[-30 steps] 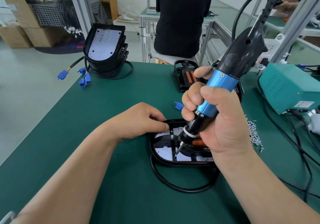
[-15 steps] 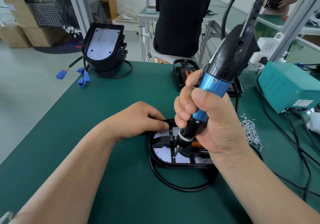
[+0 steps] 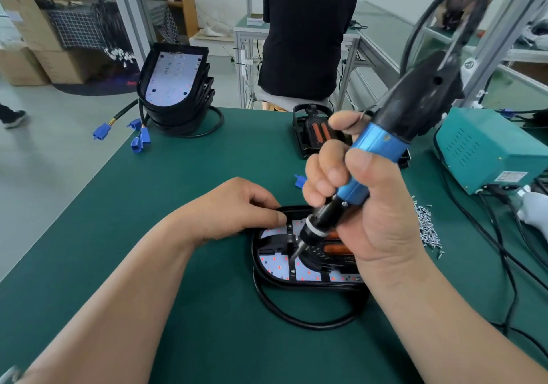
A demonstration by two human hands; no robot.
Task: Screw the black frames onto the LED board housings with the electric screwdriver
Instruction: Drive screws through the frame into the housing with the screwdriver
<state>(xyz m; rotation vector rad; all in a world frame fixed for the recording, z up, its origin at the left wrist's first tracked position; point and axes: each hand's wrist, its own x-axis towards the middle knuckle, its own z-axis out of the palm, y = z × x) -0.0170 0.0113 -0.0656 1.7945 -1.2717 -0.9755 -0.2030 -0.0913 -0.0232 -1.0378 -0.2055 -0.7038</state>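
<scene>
Green counter point(image 3: 189, 193), with the job near-centre. The LED board housing point(image 3: 255, 260) lies flat on it with its black frame point(image 3: 275, 244) seated on top, and its cable point(image 3: 296, 321) loops on the near side. A stack of housings point(image 3: 175, 87) sits far left, a teal power box point(image 3: 486, 149) far right.

The electric screwdriver point(image 3: 382, 149) leans up and to the right, bit tip down on the frame's middle-left bar. Over the last second the tip has barely shifted. Only the handle rocked a little left, then back right. That reads as one screw still being driven at this spot, not a move to the next hole (the screw head itself is too small to make out). So this frame looks only partly fastened.

The right hand point(image 3: 376, 220) is wrapped tight round the blue grip, thumb on the near side and fingers closed across the barrel. The left hand point(image 3: 234, 208) has not moved. Its fingers are curled, with thumb and forefinger tips closed on the housing's far-left rim, steadying it.

Loose screws point(image 3: 427, 226) are heaped just right of the right hand.
</scene>
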